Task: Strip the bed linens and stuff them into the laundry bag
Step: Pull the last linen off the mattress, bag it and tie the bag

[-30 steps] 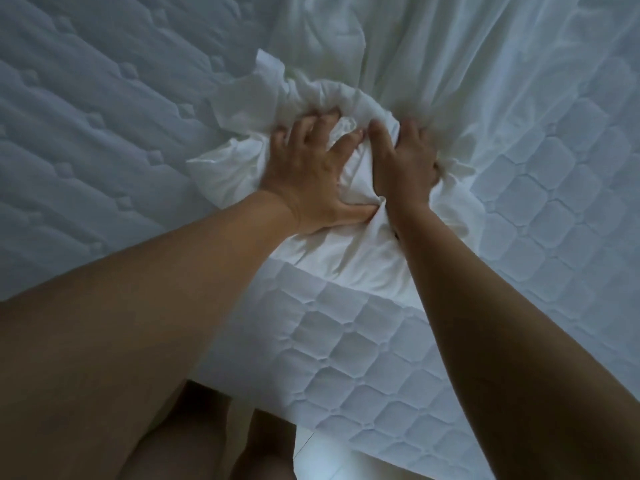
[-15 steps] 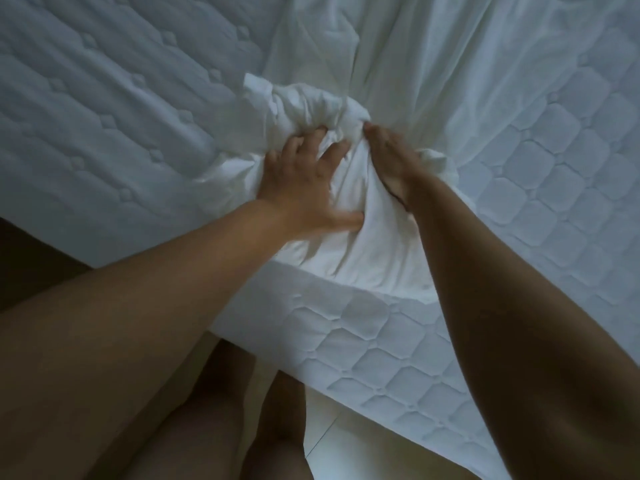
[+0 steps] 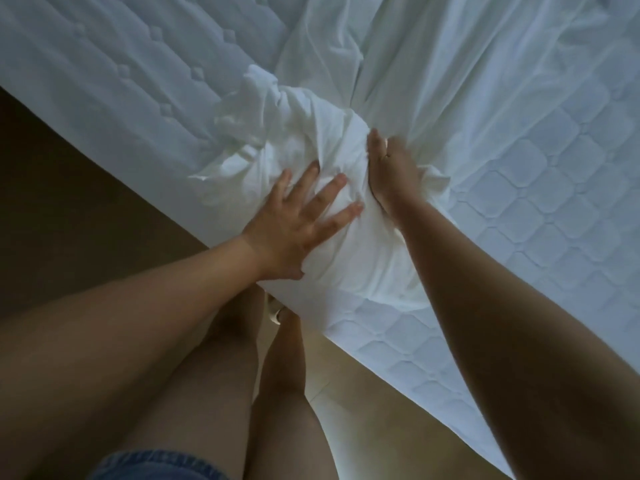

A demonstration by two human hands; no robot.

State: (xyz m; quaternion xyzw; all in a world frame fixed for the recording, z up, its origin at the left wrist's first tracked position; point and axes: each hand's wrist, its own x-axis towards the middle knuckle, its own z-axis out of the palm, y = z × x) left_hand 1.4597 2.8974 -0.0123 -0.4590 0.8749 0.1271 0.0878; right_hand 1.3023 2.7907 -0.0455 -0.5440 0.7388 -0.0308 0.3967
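Note:
A white bed sheet (image 3: 433,71) is bunched into a wad (image 3: 304,140) at the corner of the quilted mattress (image 3: 554,202), with the rest still spread toward the far side. My left hand (image 3: 294,220) lies flat on the near side of the wad, fingers spread and straight. On the wad's right side my right hand (image 3: 391,171) grips a fold of the sheet, its fingers curled into the cloth. No laundry bag is in view.
The mattress corner hangs over the floor (image 3: 69,202), dark on the left and pale tile (image 3: 381,410) below. My bare legs (image 3: 242,375) stand right against the corner. Bare quilted mattress shows at the left (image 3: 104,64) and right.
The bunched sheet has been drawn toward the mattress corner and toward me. My left hand went from clutching the cloth to lying flat with straight fingers; my right hand still grips.

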